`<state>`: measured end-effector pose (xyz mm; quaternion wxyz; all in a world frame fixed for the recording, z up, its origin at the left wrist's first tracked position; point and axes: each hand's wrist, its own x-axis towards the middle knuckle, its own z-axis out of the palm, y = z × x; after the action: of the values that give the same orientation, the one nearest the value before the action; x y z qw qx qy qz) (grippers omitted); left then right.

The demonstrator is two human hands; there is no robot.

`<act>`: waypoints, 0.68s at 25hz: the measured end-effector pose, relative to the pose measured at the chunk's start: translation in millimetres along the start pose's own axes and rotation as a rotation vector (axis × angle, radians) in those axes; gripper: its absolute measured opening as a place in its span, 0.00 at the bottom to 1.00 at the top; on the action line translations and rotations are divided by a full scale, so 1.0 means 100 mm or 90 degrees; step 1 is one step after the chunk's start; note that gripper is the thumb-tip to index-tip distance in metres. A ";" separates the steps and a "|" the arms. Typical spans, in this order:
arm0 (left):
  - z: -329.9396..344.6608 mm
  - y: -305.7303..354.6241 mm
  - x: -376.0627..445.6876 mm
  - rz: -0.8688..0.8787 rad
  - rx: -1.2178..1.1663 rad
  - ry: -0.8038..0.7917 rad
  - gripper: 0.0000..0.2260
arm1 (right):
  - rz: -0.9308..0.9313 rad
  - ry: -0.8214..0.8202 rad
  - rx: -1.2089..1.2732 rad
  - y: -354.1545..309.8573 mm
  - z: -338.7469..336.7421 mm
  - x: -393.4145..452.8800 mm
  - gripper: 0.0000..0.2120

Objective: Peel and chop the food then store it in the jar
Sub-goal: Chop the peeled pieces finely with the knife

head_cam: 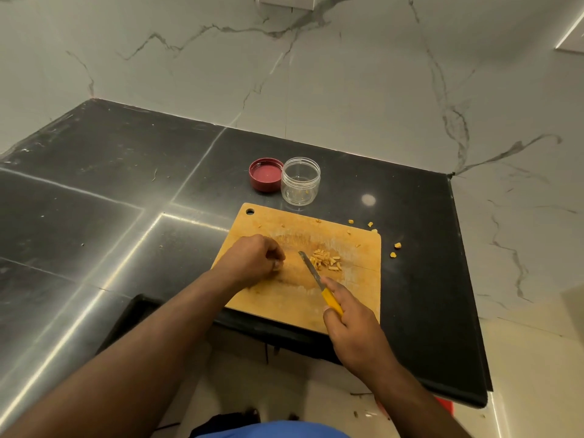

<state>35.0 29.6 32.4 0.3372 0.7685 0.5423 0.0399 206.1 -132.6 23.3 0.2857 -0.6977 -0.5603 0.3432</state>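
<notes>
A small pile of chopped yellow food (325, 260) lies on a wooden cutting board (357, 289). My right hand (350, 327) grips a yellow-handled knife (319, 282), with its blade tip just left of the pile. My left hand (256, 257) rests on the board with curled fingers, left of the blade; whether it holds anything is hidden. Behind the board stands a clear jar (300, 181), open, with a bit of food inside. Its red lid (266, 174) lies upside down to the jar's left.
A few stray yellow bits (397, 245) lie on the black counter (126, 184) right of the board. A marble wall (316, 74) rises behind and to the right. The board overhangs a notch in the counter's front edge.
</notes>
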 end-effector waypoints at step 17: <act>0.28 0.14 -0.02 -0.025 0.150 0.150 0.15 | -0.009 -0.032 -0.011 0.14 -0.10 -0.07 0.24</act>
<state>57.1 12.5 19.2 0.1794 0.7819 0.5940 0.0595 221.2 -142.6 19.2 0.2680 -0.6870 -0.5753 0.3538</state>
